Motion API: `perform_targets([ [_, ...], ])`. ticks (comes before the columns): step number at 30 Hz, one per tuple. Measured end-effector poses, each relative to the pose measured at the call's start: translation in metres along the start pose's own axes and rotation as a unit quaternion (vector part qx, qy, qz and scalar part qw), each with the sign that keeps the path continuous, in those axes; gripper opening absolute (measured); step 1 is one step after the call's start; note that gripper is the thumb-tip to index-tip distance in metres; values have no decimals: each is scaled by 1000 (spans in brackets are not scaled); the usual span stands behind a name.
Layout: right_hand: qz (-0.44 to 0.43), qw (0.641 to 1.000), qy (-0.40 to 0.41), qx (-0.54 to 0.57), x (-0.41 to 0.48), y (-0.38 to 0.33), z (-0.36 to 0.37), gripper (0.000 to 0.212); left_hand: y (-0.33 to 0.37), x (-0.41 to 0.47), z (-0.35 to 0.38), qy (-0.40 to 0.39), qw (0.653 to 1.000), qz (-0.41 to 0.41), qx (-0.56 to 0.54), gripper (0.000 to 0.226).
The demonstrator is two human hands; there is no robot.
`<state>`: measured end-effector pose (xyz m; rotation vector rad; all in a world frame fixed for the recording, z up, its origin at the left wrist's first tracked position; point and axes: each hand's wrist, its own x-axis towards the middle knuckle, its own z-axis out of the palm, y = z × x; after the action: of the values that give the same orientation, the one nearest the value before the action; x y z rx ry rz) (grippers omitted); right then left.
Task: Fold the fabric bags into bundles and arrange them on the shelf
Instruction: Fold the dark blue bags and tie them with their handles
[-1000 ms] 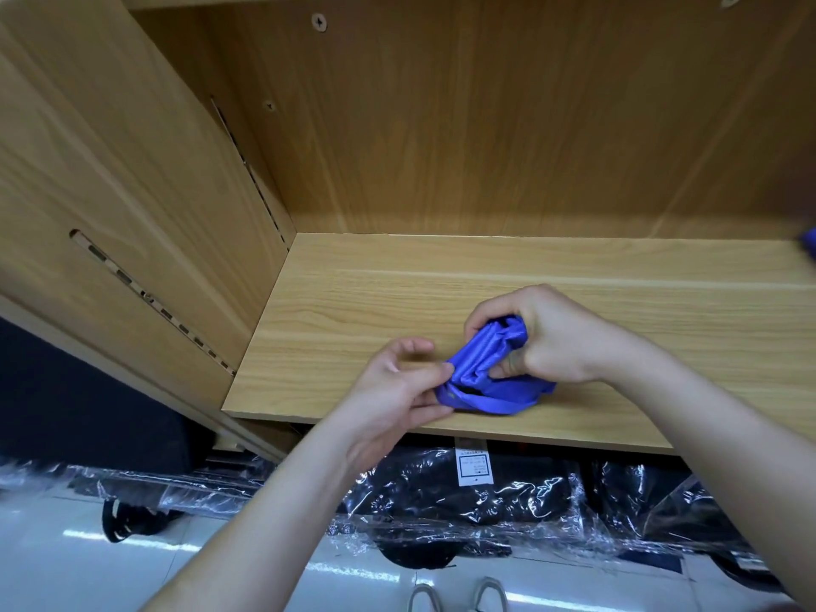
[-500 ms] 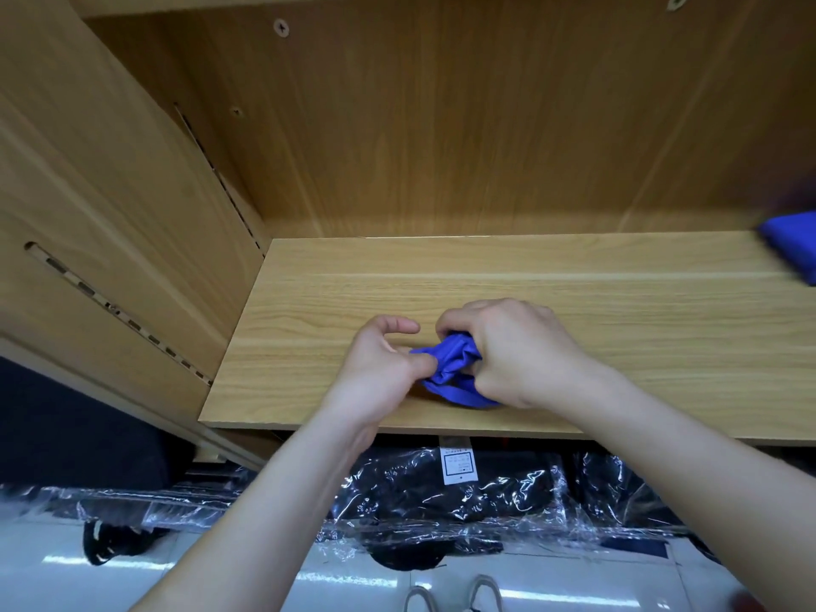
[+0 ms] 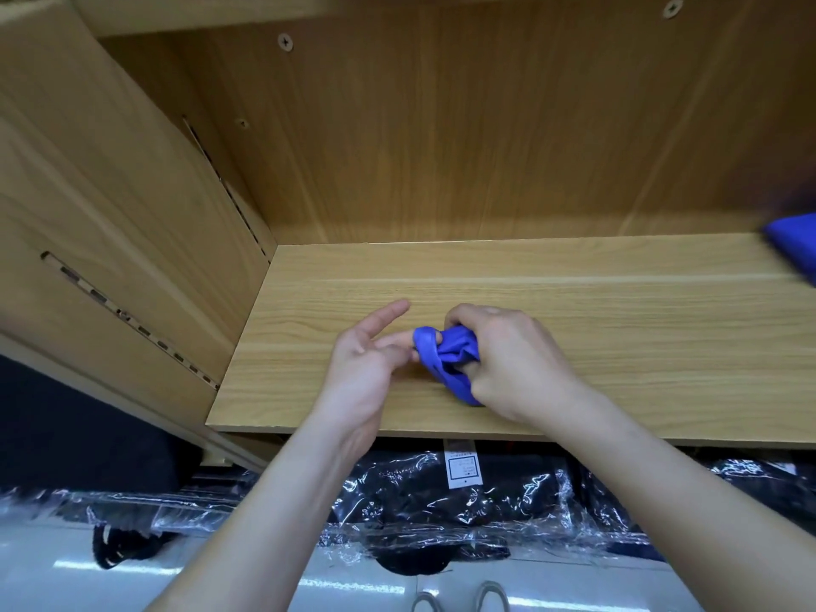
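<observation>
Light wood-grain shelf (image 3: 618, 329) in an open cabinet, viewed from above the front edge. The right grip (image 3: 508, 360) is curled round a blue bag (image 3: 446, 351), holding it crumpled in a tight wad against the shelf near the front edge. The left grip (image 3: 371, 360) is spread, forefinger pointing away, with one fingertip at a loop of fabric that sticks out of the wad; whether the finger is through the loop or only against it cannot be told. Judgement: the bundle is being secured and is not finished. Risks: thin, slick-looking fabric is likely to spring open if the right grip eases before the loop is tucked; a snagged finger could drag the wad apart; the wad lies close enough to the edge to be knocked off. A second bag (image 3: 795, 247), blurred, lies at the far right of the shelf, well apart. The back panel (image 3: 441, 125) shows screw heads. Below the shelf lie dark goods in clear plastic (image 3: 441, 501) on a pale glossy floor (image 3: 66, 576).
</observation>
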<state>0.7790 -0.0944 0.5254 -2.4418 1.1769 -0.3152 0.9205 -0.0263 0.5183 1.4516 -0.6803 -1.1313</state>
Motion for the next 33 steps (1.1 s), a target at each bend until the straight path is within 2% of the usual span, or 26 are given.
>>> perform_targets([
  [3,13,998,9,-66,4,1,-2,31,-4,-9,5,-35,996,58,59,56],
  [6,75,995,33,-61,5,0,2,27,-4,-10,10,-52,988,95,111,55],
  [9,91,993,69,6,3,7,11,27,-3,-10,8,-67,985,104,121,58],
  [11,63,988,53,133,1,14,14,29,-5,-11,6,-65,980,127,138,61],
  [15,16,936,1,352,0,23,11,34,-2,-6,-3,-43,939,227,257,70],
  [20,31,871,-32,489,-1,27,10,47,5,-7,-9,-97,970,176,136,75],
  [24,25,833,-51,550,-2,23,9,42,1,-6,-10,-103,983,128,80,78],
  [27,92,758,-45,644,1,20,8,40,-2,-6,-9,-126,987,99,2,77],
  [30,124,702,0,701,4,15,13,39,1,-10,1,-130,983,128,31,64],
  [32,145,690,25,708,6,9,17,41,3,-12,8,-95,985,138,44,56],
  [33,156,713,44,682,8,6,17,43,4,-12,10,-70,987,137,43,55],
])
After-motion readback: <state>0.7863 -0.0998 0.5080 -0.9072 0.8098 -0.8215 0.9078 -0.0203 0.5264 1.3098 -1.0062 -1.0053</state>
